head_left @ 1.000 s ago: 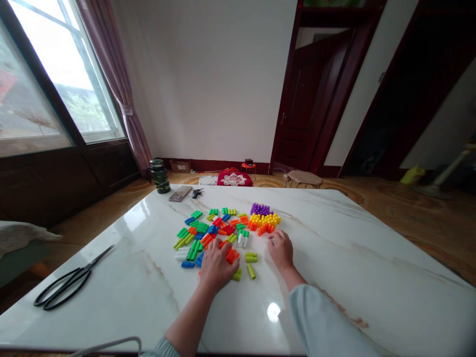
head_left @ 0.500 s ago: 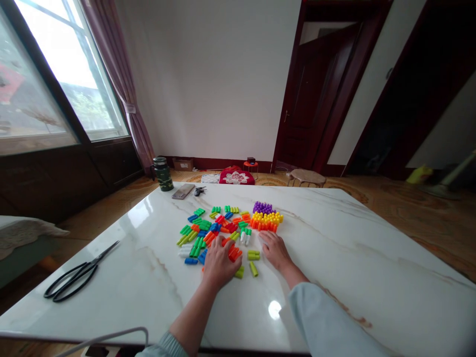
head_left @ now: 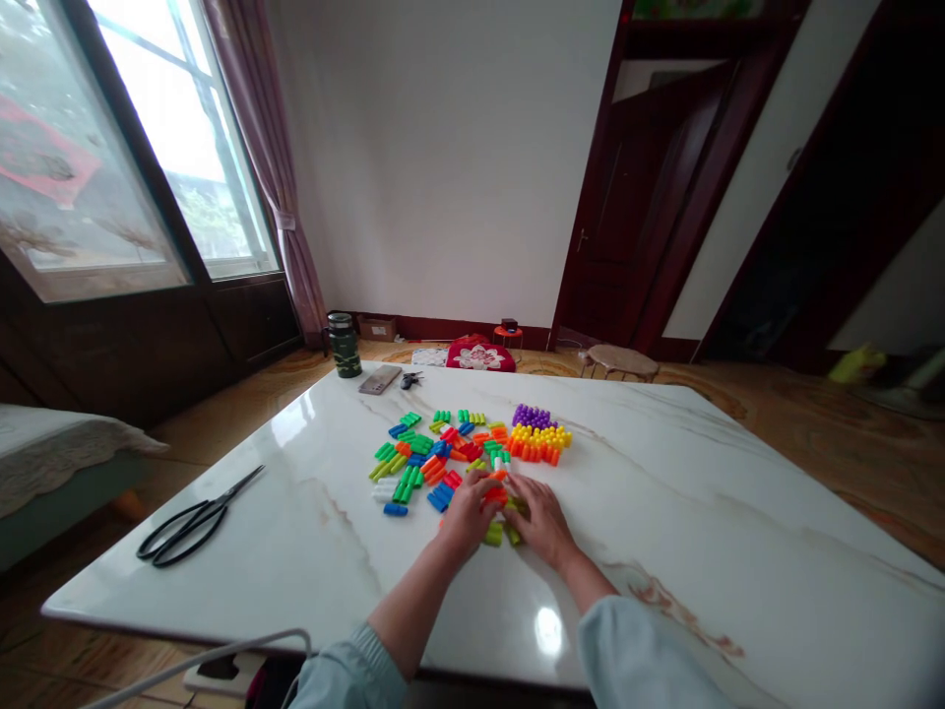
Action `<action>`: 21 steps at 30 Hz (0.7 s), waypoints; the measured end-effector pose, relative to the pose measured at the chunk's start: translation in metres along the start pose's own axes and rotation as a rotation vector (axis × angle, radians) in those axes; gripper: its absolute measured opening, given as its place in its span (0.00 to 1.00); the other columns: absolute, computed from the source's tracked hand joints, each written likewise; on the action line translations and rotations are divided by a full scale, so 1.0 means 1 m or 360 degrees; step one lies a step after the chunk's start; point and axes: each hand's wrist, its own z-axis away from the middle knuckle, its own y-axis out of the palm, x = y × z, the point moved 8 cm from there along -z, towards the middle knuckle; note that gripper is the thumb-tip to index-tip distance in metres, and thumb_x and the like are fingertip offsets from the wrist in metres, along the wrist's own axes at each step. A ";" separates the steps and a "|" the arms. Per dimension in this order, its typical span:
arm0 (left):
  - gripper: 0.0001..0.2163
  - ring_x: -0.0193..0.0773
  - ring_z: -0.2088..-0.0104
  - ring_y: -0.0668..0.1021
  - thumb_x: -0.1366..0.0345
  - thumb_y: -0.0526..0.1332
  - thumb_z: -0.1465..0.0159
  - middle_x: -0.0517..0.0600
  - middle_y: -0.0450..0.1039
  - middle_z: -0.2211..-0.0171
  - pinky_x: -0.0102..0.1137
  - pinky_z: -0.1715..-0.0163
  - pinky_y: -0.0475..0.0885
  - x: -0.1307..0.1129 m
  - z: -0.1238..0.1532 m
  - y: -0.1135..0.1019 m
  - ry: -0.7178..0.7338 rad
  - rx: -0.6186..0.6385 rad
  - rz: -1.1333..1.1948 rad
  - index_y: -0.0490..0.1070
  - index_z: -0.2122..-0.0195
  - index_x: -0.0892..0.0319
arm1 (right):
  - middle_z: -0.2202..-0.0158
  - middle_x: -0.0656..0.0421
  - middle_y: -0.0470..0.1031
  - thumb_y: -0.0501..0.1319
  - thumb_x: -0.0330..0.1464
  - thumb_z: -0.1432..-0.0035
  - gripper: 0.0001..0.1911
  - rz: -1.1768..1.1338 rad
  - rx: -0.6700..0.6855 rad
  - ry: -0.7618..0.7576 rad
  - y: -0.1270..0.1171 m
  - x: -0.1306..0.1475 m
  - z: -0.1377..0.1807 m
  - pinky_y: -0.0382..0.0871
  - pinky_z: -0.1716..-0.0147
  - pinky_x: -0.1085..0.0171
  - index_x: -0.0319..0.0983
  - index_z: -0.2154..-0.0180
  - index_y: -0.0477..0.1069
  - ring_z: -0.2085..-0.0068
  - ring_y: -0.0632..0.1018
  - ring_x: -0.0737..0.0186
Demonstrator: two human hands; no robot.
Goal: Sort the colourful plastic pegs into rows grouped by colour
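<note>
A loose pile of small coloured plastic peg pieces (head_left: 428, 458) lies on the white marble table (head_left: 701, 512). Behind the pile, purple, yellow and orange pieces (head_left: 538, 433) stand in neat rows. My left hand (head_left: 467, 514) is at the pile's near edge, its fingers curled onto a few orange pieces (head_left: 494, 495). My right hand (head_left: 541, 519) lies right beside it, fingers stretched flat towards the same orange pieces and resting over some yellow-green pieces (head_left: 493, 537). The two hands almost touch.
Black scissors (head_left: 196, 517) lie at the table's left. At the far edge are a camouflage bottle (head_left: 344, 346), a phone (head_left: 379, 379) and keys (head_left: 409, 379). A white cable (head_left: 199, 660) hangs at the near edge. Beyond are a stool (head_left: 618, 360) and a red cushion (head_left: 476, 355).
My right hand has slid left from the sorted rows to meet my left hand at the orange pieces. My left hand has moved slightly right. The view has shifted right.
</note>
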 end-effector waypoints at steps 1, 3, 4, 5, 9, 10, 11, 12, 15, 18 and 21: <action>0.13 0.40 0.54 0.77 0.74 0.61 0.43 0.53 0.71 0.53 0.36 0.52 0.74 0.000 0.000 0.000 -0.0016 -0.0026 0.0041 0.76 0.58 0.56 | 0.45 0.52 0.72 0.58 0.42 0.39 0.24 0.0006 0.0024 -0.0044 0.000 0.004 0.000 0.62 0.43 0.51 0.41 0.44 0.67 0.44 0.71 0.52; 0.13 0.40 0.56 0.78 0.74 0.61 0.43 0.53 0.72 0.54 0.35 0.54 0.75 -0.001 0.001 0.001 -0.0054 -0.0043 0.0099 0.76 0.57 0.56 | 0.47 0.52 0.73 0.58 0.41 0.39 0.22 -0.0005 0.0061 -0.0111 0.000 0.009 -0.001 0.63 0.44 0.52 0.40 0.46 0.68 0.45 0.71 0.53; 0.14 0.40 0.56 0.78 0.74 0.61 0.43 0.53 0.73 0.55 0.35 0.54 0.76 -0.002 0.002 0.000 -0.0073 -0.0042 0.0111 0.76 0.56 0.57 | 0.48 0.52 0.74 0.58 0.40 0.39 0.20 -0.0020 0.0069 -0.0130 0.000 0.011 -0.001 0.64 0.45 0.53 0.39 0.47 0.69 0.47 0.72 0.53; 0.15 0.39 0.57 0.78 0.75 0.61 0.43 0.52 0.73 0.55 0.35 0.55 0.76 -0.002 0.003 0.000 -0.0089 -0.0032 0.0108 0.76 0.56 0.57 | 0.50 0.52 0.74 0.58 0.40 0.38 0.19 -0.0040 0.0073 -0.0146 0.000 0.012 -0.001 0.65 0.46 0.53 0.39 0.48 0.69 0.48 0.72 0.54; 0.16 0.40 0.52 0.77 0.74 0.59 0.42 0.51 0.74 0.51 0.35 0.50 0.73 -0.014 0.008 -0.002 -0.0004 0.0139 -0.0084 0.76 0.54 0.54 | 0.57 0.53 0.75 0.57 0.35 0.38 0.10 -0.0132 0.0071 -0.0186 -0.002 0.016 -0.002 0.68 0.52 0.56 0.39 0.56 0.71 0.54 0.73 0.56; 0.17 0.41 0.50 0.76 0.73 0.59 0.41 0.51 0.73 0.49 0.36 0.49 0.72 -0.018 0.011 -0.002 0.0036 0.0197 -0.0177 0.75 0.52 0.53 | 0.58 0.54 0.75 0.57 0.34 0.38 0.08 -0.0148 0.0059 -0.0184 -0.003 0.017 -0.002 0.69 0.52 0.56 0.39 0.57 0.70 0.55 0.73 0.56; 0.16 0.42 0.49 0.76 0.71 0.60 0.39 0.51 0.73 0.47 0.37 0.47 0.70 -0.020 0.014 -0.004 0.0066 0.0240 -0.0284 0.75 0.50 0.51 | 0.58 0.54 0.74 0.58 0.33 0.38 0.07 -0.0162 0.0049 -0.0179 -0.003 0.017 -0.002 0.69 0.53 0.56 0.40 0.58 0.70 0.55 0.73 0.56; 0.16 0.44 0.47 0.75 0.68 0.60 0.38 0.51 0.72 0.46 0.40 0.45 0.68 -0.021 0.017 -0.006 0.0080 0.0260 -0.0399 0.74 0.49 0.50 | 0.59 0.54 0.74 0.58 0.32 0.39 0.06 -0.0176 0.0038 -0.0172 -0.004 0.018 -0.002 0.69 0.53 0.56 0.40 0.59 0.70 0.56 0.73 0.56; 0.16 0.47 0.44 0.72 0.60 0.60 0.36 0.52 0.70 0.43 0.47 0.41 0.61 -0.020 0.027 -0.018 0.0062 0.0203 -0.0694 0.72 0.47 0.50 | 0.60 0.55 0.74 0.58 0.31 0.40 0.06 -0.0216 0.0000 -0.0141 -0.005 0.017 -0.002 0.70 0.54 0.57 0.40 0.60 0.69 0.56 0.73 0.57; 0.16 0.48 0.43 0.71 0.58 0.61 0.36 0.52 0.70 0.42 0.50 0.38 0.57 -0.017 0.034 -0.027 0.0033 0.0119 -0.0810 0.73 0.48 0.51 | 0.62 0.56 0.73 0.57 0.32 0.39 0.05 -0.0294 -0.0068 -0.0055 -0.006 0.013 -0.002 0.71 0.57 0.59 0.40 0.60 0.67 0.59 0.74 0.58; 0.14 0.48 0.44 0.72 0.60 0.61 0.37 0.53 0.71 0.44 0.50 0.39 0.58 -0.019 0.033 -0.032 0.0053 0.0033 -0.0748 0.75 0.51 0.51 | 0.60 0.56 0.71 0.55 0.32 0.39 0.07 -0.0419 -0.0133 -0.0022 -0.006 0.009 -0.001 0.72 0.59 0.62 0.41 0.58 0.66 0.59 0.74 0.60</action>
